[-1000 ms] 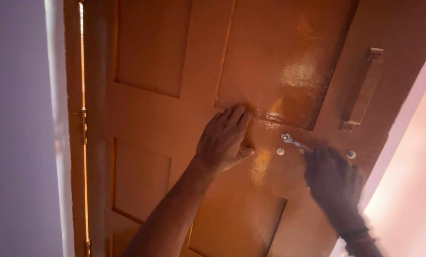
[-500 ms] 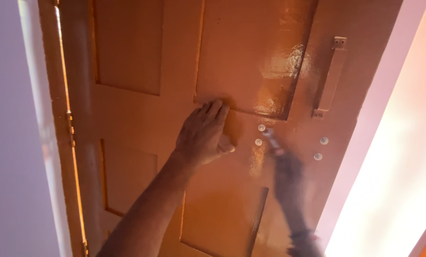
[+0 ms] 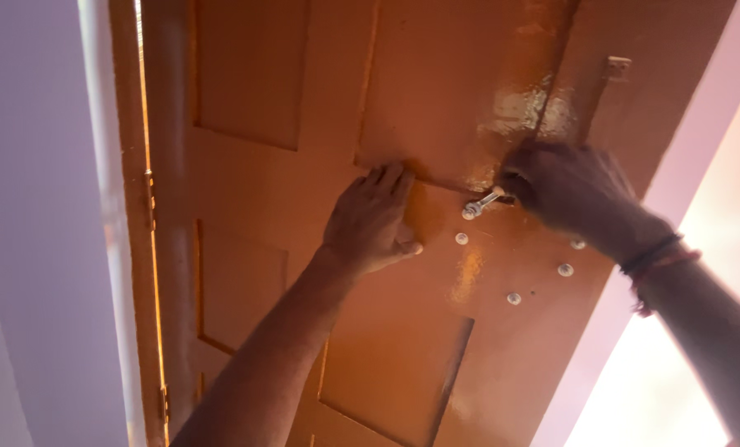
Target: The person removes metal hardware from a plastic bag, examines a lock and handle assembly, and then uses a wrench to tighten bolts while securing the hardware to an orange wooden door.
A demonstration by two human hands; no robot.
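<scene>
**Door hardware fitting: part complete**

Left hand (image 3: 371, 219) lies flat, fingers spread, on the orange door (image 3: 254, 207). Right hand (image 3: 572, 192) is closed around a silver tool (image 3: 481, 203), apparently a spanner, at one fastener. Several bolt heads (image 3: 563, 270) already sit in place; this one remains unfinished.

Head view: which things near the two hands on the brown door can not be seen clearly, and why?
- Metal tool: its far end is hidden inside the right hand, so its kind is unclear.
- Door handle: its lower part is covered by the right hand.
- Round metal studs: too small to tell screws from bolts.
- Door under the left hand: hidden by the palm.
</scene>
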